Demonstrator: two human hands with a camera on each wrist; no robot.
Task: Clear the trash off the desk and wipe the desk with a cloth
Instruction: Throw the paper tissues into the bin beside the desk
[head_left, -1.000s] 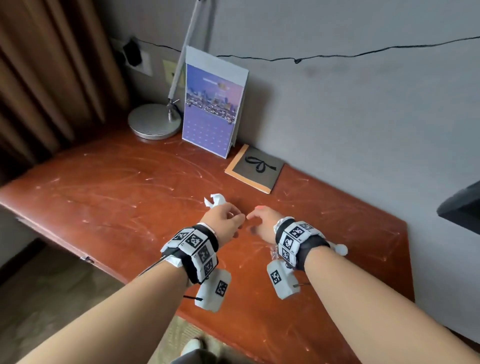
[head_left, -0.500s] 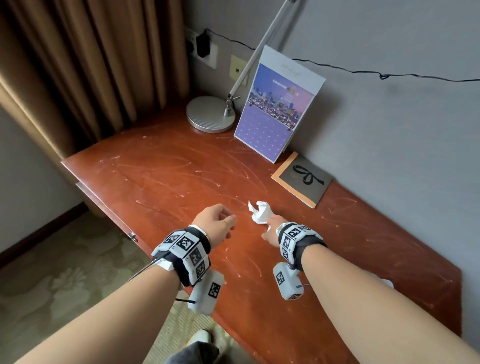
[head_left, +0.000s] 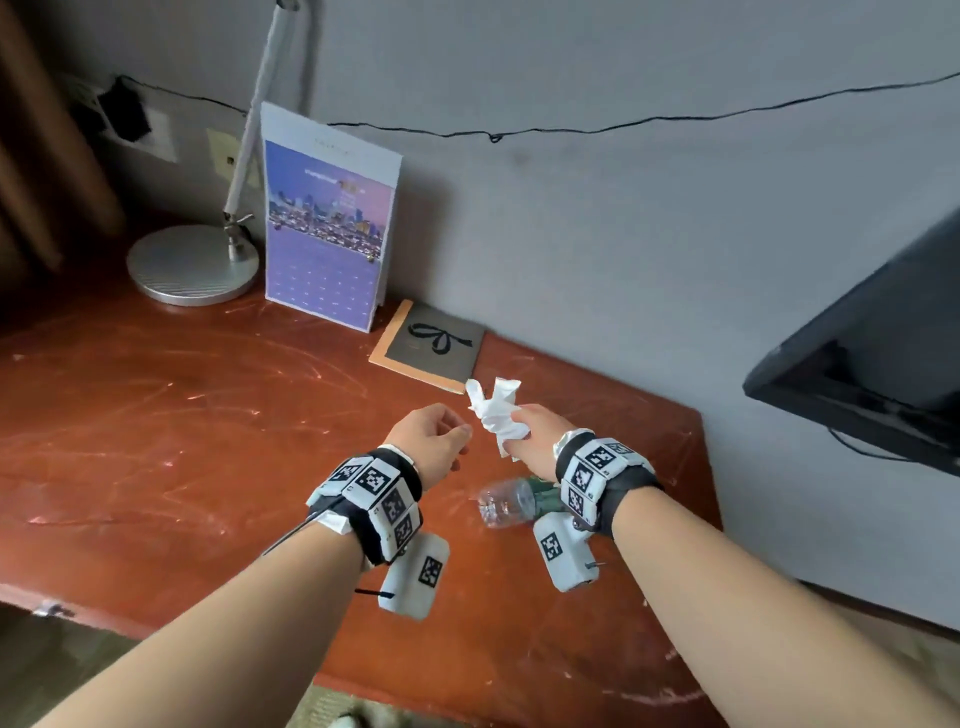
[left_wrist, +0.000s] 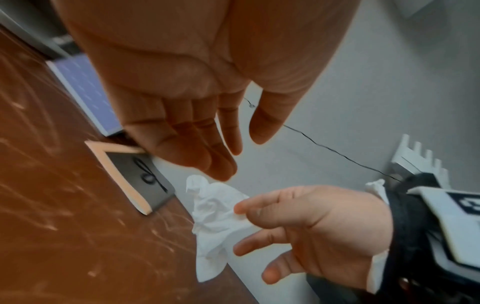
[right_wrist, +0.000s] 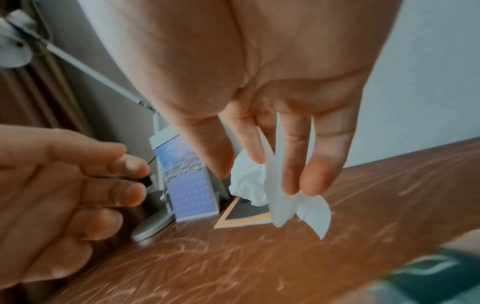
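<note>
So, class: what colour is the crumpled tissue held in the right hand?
White. The tissue in the right hand shows best in the head view.

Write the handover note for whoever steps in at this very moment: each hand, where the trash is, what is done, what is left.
Right hand: holds the crumpled white tissue above the desk.
Left hand: holds nothing, fingers loosely curled, just left of the tissue.
Clear plastic bottle: lies on its side on the desk, under the right wrist.
Done: tissue is off the desk.
Left: bin the tissue, remove the bottle, then wipe the desk. No cloth or bin is in view.
</note>
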